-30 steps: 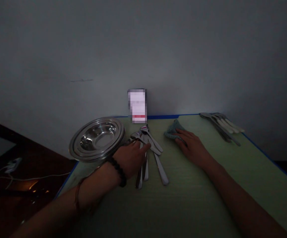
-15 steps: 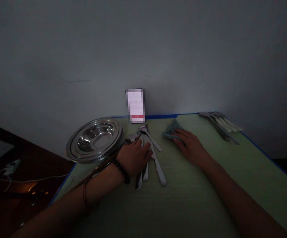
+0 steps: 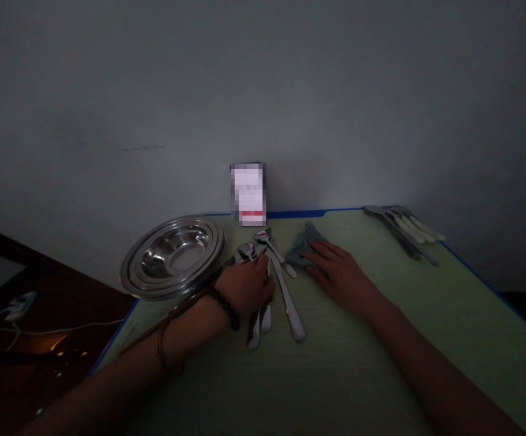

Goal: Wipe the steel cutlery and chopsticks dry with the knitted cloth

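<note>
My left hand [image 3: 247, 284] is closed among a loose pile of metal cutlery left of the table's middle. Its fingers curl down over the handles; a slim metal piece shows at the fingertips, but its kind is hidden. A spoon [image 3: 246, 248] with a reddish label lies just beyond the knuckles. To the right of the hand are a smaller spoon [image 3: 276, 248] and a long-handled piece [image 3: 292, 318]. My right hand [image 3: 336, 269] has its fingers and thumb on a grey-green cloth [image 3: 306, 239], gripping its near side on the tabletop.
Several shiny metal bowls [image 3: 129, 275] stand stacked at the table's left. A lit phone [image 3: 249, 194], its screen blurred, leans on the wall behind. More cutlery, some with white handles [image 3: 420, 230], lies at the back right. White cables [image 3: 63, 330] run beside the table.
My right hand has moved a little left with the cloth, which looks less bunched. My left hand has shifted slightly, its fingers curling closer together, and the labelled spoon's head shows more.
</note>
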A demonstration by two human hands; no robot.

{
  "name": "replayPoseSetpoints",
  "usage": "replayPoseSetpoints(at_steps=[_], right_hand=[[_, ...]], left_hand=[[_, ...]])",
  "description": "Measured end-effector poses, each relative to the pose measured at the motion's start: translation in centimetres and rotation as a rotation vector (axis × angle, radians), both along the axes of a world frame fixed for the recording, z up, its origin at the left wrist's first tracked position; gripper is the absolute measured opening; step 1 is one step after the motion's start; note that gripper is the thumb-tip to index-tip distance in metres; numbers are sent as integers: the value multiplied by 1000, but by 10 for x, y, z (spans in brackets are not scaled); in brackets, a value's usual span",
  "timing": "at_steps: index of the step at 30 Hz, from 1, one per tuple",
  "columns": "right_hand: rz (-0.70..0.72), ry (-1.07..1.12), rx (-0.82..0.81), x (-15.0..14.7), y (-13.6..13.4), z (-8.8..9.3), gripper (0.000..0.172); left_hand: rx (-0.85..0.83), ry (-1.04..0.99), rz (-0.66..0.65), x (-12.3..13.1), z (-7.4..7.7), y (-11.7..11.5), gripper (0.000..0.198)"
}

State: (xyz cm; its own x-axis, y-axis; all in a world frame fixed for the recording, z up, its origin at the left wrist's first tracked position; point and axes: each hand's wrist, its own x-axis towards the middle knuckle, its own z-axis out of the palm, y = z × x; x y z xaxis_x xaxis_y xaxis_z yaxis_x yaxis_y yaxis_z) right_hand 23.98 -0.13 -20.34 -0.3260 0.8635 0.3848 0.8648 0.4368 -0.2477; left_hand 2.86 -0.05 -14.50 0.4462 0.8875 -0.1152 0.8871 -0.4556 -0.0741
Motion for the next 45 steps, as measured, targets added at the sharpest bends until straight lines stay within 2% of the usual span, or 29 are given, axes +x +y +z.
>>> replayPoseSetpoints(at_steps=[4, 7, 12, 14, 19, 23, 27, 31, 41, 45], right_hand=[[133, 17, -24, -21, -8, 3, 36], [185, 43, -46, -23, -8, 3, 34], [127, 80, -33, -17, -4, 0, 33], [98, 82, -26, -17, -3, -1, 34], [11, 64, -11, -17, -3, -2, 35], [-53, 34, -3, -15, -2, -2, 35], [-57, 16, -15, -13, -2, 0, 36], [-53, 26, -17, -13, -3, 1, 36], [-54, 10, -33, -13, -2, 2, 37], [-59, 8, -34, -13, -2, 1, 37]], left_hand=[[13, -20, 2, -2, -4, 4, 26], [21, -26, 0, -4, 1, 4, 25], [23, 8, -29, -10, 18, 2, 26], [34, 29, -37, -9, 21, -1, 28], [129, -9, -36, 1, 6, -14, 43], [136, 0, -43, 5, -3, -13, 37], [182, -7, -51, 3, -4, -7, 33], [204, -33, -70, 3, -7, -4, 42], [208, -58, 9, 6, -11, -1, 46], [207, -10, 2, 7, -11, -1, 35]])
